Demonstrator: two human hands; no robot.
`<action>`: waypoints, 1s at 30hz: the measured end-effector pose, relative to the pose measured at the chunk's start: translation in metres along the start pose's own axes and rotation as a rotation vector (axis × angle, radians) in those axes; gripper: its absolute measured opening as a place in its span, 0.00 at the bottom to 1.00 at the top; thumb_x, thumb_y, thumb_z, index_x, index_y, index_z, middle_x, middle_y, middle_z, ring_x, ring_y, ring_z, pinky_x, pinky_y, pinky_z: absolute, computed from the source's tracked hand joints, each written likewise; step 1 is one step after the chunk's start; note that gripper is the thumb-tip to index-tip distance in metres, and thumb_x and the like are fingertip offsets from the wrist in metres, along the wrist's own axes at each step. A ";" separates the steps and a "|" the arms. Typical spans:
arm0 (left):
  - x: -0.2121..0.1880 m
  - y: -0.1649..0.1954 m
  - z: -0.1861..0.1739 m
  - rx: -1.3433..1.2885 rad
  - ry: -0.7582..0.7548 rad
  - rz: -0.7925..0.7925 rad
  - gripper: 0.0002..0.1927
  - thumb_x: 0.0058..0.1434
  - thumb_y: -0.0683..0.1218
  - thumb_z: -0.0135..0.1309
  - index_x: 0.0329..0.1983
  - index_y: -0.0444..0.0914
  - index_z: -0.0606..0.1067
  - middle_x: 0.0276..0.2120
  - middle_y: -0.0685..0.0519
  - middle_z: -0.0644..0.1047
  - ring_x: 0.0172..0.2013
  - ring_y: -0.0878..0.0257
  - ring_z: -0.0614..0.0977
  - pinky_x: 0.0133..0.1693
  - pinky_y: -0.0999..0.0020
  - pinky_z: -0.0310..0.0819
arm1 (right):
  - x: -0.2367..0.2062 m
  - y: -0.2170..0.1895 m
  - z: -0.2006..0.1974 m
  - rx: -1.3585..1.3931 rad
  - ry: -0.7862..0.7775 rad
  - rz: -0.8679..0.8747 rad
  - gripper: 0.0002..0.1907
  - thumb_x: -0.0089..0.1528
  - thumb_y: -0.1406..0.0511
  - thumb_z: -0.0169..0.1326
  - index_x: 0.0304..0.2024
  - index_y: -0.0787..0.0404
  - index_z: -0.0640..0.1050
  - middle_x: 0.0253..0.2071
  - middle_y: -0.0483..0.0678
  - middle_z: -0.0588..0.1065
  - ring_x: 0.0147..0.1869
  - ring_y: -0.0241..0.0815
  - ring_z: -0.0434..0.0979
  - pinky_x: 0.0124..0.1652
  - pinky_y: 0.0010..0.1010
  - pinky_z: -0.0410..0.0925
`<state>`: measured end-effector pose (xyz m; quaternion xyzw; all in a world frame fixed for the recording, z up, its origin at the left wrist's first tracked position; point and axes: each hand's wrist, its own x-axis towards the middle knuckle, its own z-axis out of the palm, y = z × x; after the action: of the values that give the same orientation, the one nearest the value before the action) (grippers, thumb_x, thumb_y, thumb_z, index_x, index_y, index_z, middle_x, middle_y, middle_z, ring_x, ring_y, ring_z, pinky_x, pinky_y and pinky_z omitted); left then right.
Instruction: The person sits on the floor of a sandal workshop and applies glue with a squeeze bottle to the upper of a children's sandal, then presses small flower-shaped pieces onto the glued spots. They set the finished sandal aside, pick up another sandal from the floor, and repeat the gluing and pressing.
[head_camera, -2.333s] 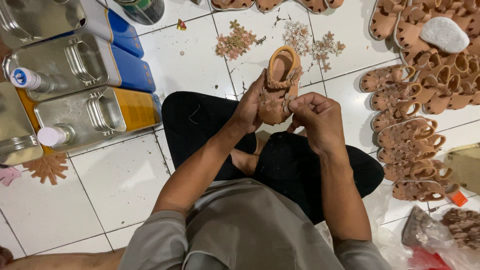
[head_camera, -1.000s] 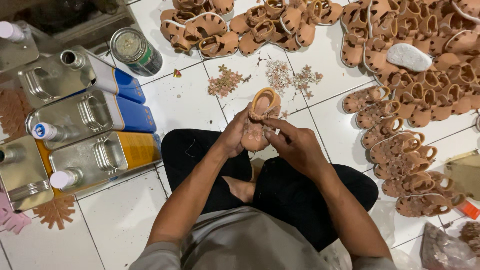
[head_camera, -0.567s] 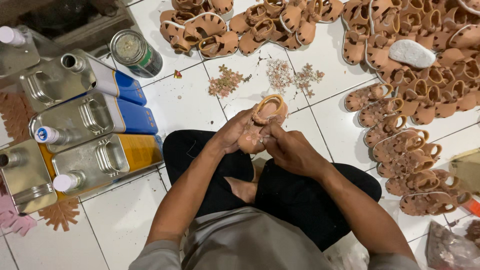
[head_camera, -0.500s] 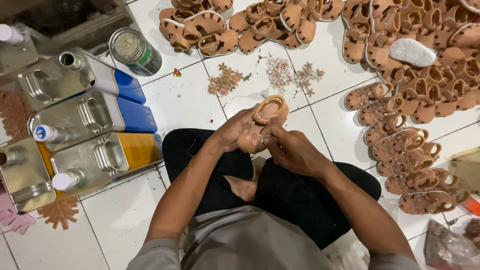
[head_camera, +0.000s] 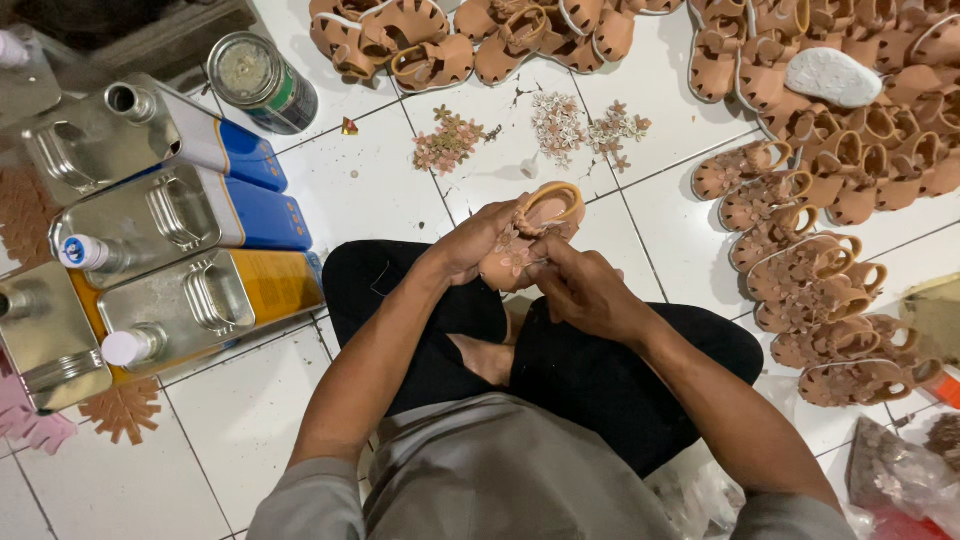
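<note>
I sit cross-legged on a white tiled floor (head_camera: 380, 190). My left hand (head_camera: 470, 243) grips a small tan sandal (head_camera: 535, 225) from its left side. My right hand (head_camera: 583, 288) pinches at the sandal's strap, where small flower pieces sit. Just beyond the sandal lie two little heaps of loose flower pieces, brownish ones (head_camera: 447, 142) and paler ones (head_camera: 565, 122).
Several metal cans with blue and yellow sides (head_camera: 185, 215) lie at the left, with a round tin (head_camera: 260, 80) behind them. Tan sandals are piled at the top (head_camera: 450, 40) and lined up along the right (head_camera: 800, 250). A plastic bag (head_camera: 900, 470) sits at the lower right.
Both hands have turned the sandal and tilted it to the right, lower over my lap. The view has shifted, showing more of the sandal piles at the top.
</note>
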<state>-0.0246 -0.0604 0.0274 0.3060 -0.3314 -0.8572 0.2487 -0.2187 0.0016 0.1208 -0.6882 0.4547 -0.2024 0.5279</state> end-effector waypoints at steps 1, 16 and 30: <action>-0.001 -0.001 0.000 -0.030 -0.023 -0.023 0.30 0.74 0.61 0.37 0.65 0.33 0.69 0.50 0.49 0.78 0.44 0.64 0.84 0.45 0.68 0.83 | -0.001 0.001 0.000 0.038 0.003 -0.010 0.07 0.69 0.67 0.47 0.48 0.63 0.70 0.25 0.48 0.79 0.19 0.38 0.75 0.21 0.31 0.67; -0.011 -0.016 -0.011 -0.026 -0.157 -0.181 0.39 0.70 0.68 0.38 0.72 0.36 0.64 0.54 0.44 0.77 0.47 0.60 0.83 0.46 0.61 0.83 | -0.016 0.010 0.013 -0.359 0.050 -0.133 0.08 0.67 0.63 0.53 0.46 0.59 0.72 0.27 0.50 0.79 0.27 0.51 0.81 0.26 0.41 0.69; -0.011 -0.010 -0.009 -0.065 -0.267 -0.212 0.35 0.72 0.62 0.38 0.76 0.39 0.59 0.63 0.45 0.73 0.55 0.59 0.81 0.53 0.61 0.82 | -0.017 0.002 0.006 -0.230 -0.066 -0.025 0.09 0.66 0.66 0.52 0.48 0.61 0.74 0.32 0.50 0.82 0.31 0.47 0.85 0.32 0.37 0.74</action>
<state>-0.0126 -0.0511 0.0189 0.2143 -0.2997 -0.9218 0.1205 -0.2240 0.0191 0.1200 -0.7560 0.4488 -0.1329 0.4576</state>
